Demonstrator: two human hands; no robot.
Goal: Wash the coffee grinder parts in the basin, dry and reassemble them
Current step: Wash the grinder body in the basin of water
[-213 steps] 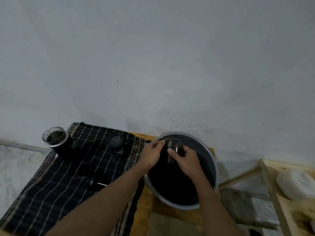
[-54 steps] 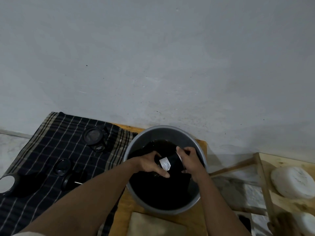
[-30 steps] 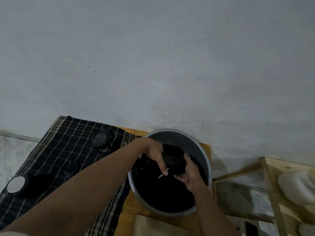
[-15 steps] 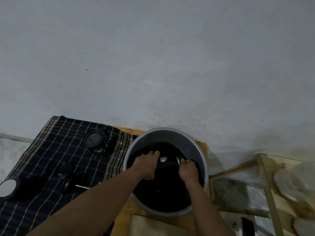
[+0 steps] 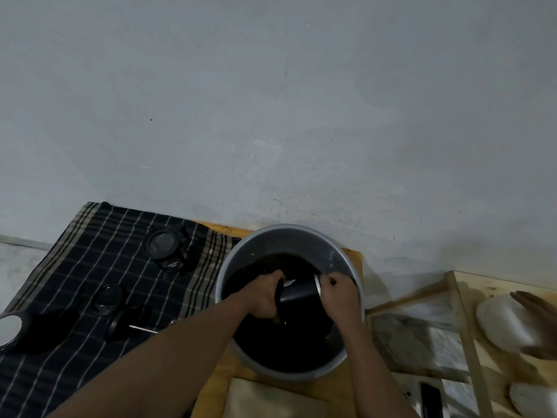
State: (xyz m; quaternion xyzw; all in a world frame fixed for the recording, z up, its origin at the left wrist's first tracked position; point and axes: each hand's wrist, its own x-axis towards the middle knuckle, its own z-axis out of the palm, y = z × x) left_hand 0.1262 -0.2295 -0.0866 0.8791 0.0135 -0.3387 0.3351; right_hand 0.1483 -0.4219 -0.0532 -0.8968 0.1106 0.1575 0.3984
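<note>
The black grinder body (image 5: 298,292) lies on its side inside the basin (image 5: 286,238), over dark water. Its long axis runs left to right, with the metal-rimmed end toward the right. A dark checked cloth (image 5: 90,251) carrying loose black parts covers the left of the wooden counter (image 5: 215,378). The basin stands to the right, below a bare grey wall (image 5: 271,116). The left grip (image 5: 262,297) curls round the body's left end, and the right grip (image 5: 339,294) pinches the rimmed end.
</note>
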